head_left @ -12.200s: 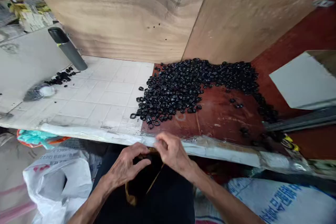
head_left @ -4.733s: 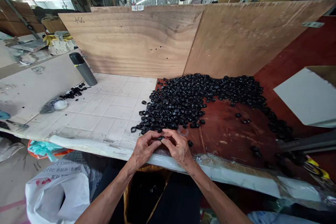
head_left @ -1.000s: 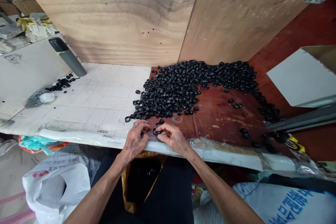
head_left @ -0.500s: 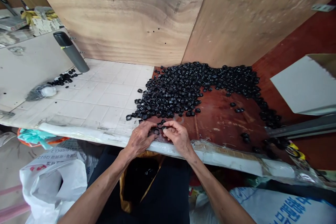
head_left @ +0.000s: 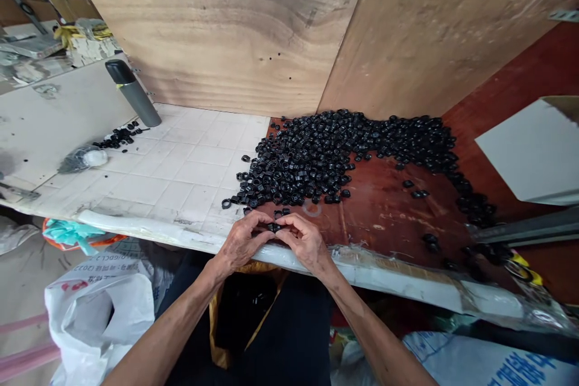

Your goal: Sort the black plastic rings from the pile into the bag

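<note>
At the table's front edge, my left hand [head_left: 243, 239] and my right hand [head_left: 306, 241] meet with their fingertips pinched. Between them is a small black plastic ring [head_left: 274, 227], partly covered by the fingers; whether it is one piece or two joined I cannot tell. Just beyond the fingertips lie a few more loose black rings [head_left: 281, 213]. A large heap of the same black rings [head_left: 298, 163] spreads over the red-brown board behind my hands and curves off to the right.
An open yellow-rimmed bag [head_left: 215, 338] with a dark inside sits below the edge, at my lap. Left on the white tabletop [head_left: 181, 163] stand a grey flask [head_left: 140, 99] and a clear plastic bag [head_left: 76, 160]. A white box [head_left: 529, 151] juts in at right. Plywood [head_left: 226, 48] walls the back.
My fingertips have come together around the black ring, the right hand turning inward. The whole view has shifted slightly, so the scene sits a little farther right and lower.
</note>
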The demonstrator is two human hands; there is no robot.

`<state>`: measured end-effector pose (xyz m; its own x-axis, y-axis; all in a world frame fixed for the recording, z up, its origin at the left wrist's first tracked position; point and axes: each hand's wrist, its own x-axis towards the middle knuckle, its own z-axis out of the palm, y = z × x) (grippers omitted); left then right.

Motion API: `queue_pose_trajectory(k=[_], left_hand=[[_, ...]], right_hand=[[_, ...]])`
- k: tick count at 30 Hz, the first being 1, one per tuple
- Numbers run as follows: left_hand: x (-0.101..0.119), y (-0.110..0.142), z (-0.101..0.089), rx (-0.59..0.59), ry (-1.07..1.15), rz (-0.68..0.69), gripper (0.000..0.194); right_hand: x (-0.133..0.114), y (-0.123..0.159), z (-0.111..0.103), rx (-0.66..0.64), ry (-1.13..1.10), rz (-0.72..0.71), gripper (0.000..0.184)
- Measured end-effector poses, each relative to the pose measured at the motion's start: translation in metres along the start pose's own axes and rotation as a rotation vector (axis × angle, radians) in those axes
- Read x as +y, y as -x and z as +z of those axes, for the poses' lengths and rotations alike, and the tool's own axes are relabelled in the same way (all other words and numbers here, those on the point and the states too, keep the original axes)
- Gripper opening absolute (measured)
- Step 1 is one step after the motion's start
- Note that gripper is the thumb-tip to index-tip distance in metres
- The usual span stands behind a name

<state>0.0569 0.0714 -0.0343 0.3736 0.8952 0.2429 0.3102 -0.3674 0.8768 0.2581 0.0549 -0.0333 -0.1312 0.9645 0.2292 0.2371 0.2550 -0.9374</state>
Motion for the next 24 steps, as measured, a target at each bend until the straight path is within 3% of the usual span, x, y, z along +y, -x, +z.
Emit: queue_pose_trajectory(k=[10, 16, 19, 24], left_hand=[[-0.002, 0.000, -0.002, 0.045, -0.054, 0.180, 0.019], [-0.001, 0.003, -0.003, 0.041, -0.060, 0.211, 0.018], [0.000, 0.003, -0.004, 0.013, -0.063, 0.184, 0.018], [-0.002, 0.002, -0.005, 0.057, -0.018, 0.198, 0.018]], right_hand=[[0.007, 0.002, 0.004, -0.003, 0.091, -0.066, 0.010], [0.003, -0.003, 0.012, 0.036, 0.314, -0.197, 0.034], [-0.001, 0.000, 0.012, 0.079, 0.303, -0.229, 0.022], [-0.005, 0.004, 0.007, -0.007, 0.206, -0.247, 0.019]])
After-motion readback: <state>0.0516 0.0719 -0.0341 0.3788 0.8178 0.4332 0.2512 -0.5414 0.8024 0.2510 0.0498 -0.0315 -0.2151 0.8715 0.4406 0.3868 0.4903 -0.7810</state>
